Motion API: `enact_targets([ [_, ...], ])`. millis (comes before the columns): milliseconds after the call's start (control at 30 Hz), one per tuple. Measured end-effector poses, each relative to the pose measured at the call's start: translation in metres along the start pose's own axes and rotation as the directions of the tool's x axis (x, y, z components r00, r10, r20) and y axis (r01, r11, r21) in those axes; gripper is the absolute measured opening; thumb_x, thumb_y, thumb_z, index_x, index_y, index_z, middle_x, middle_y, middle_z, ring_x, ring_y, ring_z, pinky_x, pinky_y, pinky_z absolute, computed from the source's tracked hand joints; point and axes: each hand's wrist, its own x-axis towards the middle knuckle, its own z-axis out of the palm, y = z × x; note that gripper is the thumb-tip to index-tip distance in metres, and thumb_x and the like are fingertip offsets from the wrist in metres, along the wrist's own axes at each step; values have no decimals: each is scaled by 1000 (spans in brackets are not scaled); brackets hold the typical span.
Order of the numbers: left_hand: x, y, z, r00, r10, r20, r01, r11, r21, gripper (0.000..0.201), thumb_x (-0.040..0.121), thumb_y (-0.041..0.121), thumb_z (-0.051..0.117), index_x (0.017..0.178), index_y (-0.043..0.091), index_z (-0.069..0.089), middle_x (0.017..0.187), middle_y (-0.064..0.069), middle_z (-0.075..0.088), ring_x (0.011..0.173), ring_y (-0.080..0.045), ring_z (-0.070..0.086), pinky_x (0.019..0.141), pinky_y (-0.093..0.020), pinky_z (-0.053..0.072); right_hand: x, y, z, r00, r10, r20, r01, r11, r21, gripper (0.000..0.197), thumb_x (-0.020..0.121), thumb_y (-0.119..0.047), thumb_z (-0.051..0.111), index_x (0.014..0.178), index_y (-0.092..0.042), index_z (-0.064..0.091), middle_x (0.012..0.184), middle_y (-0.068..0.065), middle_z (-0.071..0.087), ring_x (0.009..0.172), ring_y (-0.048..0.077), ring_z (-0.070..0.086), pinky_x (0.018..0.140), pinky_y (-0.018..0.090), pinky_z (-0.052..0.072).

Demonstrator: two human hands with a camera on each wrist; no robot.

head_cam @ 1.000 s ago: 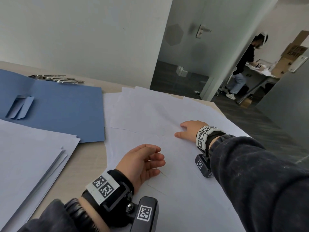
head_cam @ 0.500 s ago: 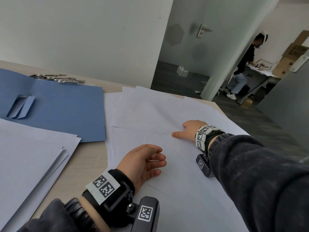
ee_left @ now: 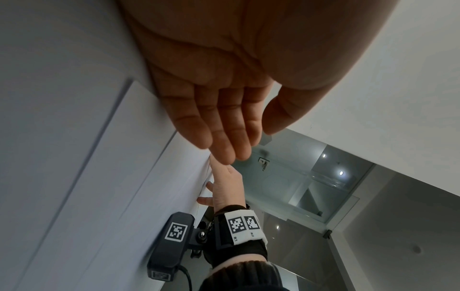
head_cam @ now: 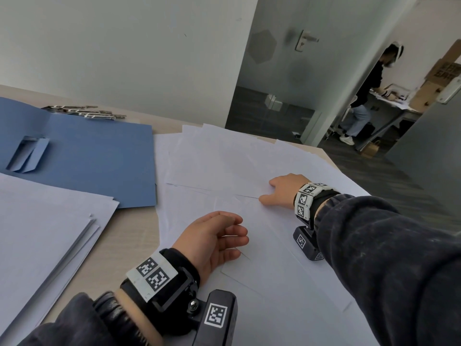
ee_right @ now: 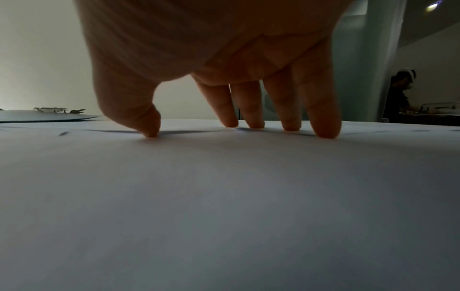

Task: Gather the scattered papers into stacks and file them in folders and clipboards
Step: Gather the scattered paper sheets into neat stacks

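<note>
Scattered white papers (head_cam: 224, 161) overlap across the right half of the table. My right hand (head_cam: 279, 189) rests on them, thumb and fingertips (ee_right: 326, 132) pressing down on the sheets (ee_right: 224, 196), fingers straight. My left hand (head_cam: 219, 233) stands on its edge nearer to me, fingers together and straight, little-finger side on the paper (ee_left: 74, 157), holding nothing. An open blue folder (head_cam: 94, 156) lies to the left of the papers, with a neater white stack (head_cam: 42, 233) in front of it.
Metal clipboard clips (head_cam: 87, 112) lie beyond the folder near the wall. Bare table (head_cam: 129, 245) shows between the stack and the spread sheets. The table's far right edge drops to a dark floor; a person (head_cam: 366, 96) works at a desk past the glass door.
My right hand has slid a little toward me and to the left over the sheets. My left hand has barely moved.
</note>
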Motion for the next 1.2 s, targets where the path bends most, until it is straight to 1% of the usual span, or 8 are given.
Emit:
enact_targets([
  [133, 0, 0, 0, 1000, -1, 0, 1, 1000, -2, 14, 94, 13, 54, 97, 8, 67, 79, -11, 67, 74, -26, 67, 61, -31, 47, -2, -3, -1, 1000, 6, -30, -7, 1000, -11, 50, 87, -66, 45, 100, -19, 57, 104, 5, 64, 91, 28, 58, 74, 32, 41],
  [267, 1, 0, -1, 1000, -5, 3, 5, 1000, 2, 14, 94, 13, 54, 96, 8, 67, 79, -10, 67, 74, -25, 68, 60, -30, 47, 0, -3, 0, 998, 28, -62, -28, 1000, -2, 41, 91, -56, 45, 104, -19, 58, 111, 7, 65, 92, 29, 57, 76, 32, 41],
  [400, 1, 0, -1, 1000, -5, 6, 5, 1000, 0, 13, 94, 13, 54, 95, 8, 67, 78, -10, 68, 74, -25, 68, 61, -30, 47, 2, 1, 0, 999, 25, -47, -25, 1000, 15, 61, 84, -68, 43, 125, -25, 59, 128, 2, 63, 112, 28, 59, 88, 35, 46],
  [467, 1, 0, -1, 1000, -6, 5, 6, 1000, -1, 13, 94, 13, 54, 95, 8, 67, 78, -10, 67, 75, -26, 67, 60, -30, 47, -1, 1, 0, 999, 18, -30, -18, 1000, -3, 69, 83, -74, 44, 132, -27, 56, 131, 1, 61, 115, 28, 58, 92, 36, 46],
  [600, 2, 0, -1, 1000, -7, 1, 7, 1000, 1, 13, 94, 13, 55, 95, 8, 67, 78, -9, 67, 75, -26, 67, 61, -31, 47, -1, -2, 0, 998, 1, -60, -5, 999, -54, 66, 81, -76, 41, 124, -27, 58, 123, 2, 64, 108, 27, 60, 84, 36, 46],
  [833, 3, -1, -2, 1000, -7, 2, 7, 1000, -1, 13, 94, 13, 54, 94, 9, 67, 78, -10, 67, 75, -25, 67, 61, -31, 47, -4, -6, -3, 993, -12, -121, 5, 999, -50, 41, 89, -52, 45, 111, -21, 59, 92, 4, 58, 84, 27, 56, 72, 32, 45],
  [1067, 5, -2, -4, 1000, -5, -1, 5, 1000, -10, 13, 94, 13, 55, 94, 9, 67, 79, -10, 68, 76, -26, 68, 62, -31, 47, 1, -1, -5, 994, 10, -105, -13, 999, -30, 23, 92, -20, 48, 108, -17, 63, 105, 8, 66, 88, 28, 58, 76, 31, 45],
  [1200, 5, -2, -4, 1000, -5, -25, 4, 999, -32, 13, 95, 12, 55, 98, 8, 68, 91, -12, 73, 85, -27, 72, 64, -33, 52, -11, 4, -6, 980, 84, -181, -66, 992, 105, 19, 92, -20, 47, 94, -24, 66, 96, 3, 66, 85, 27, 61, 71, 31, 44],
])
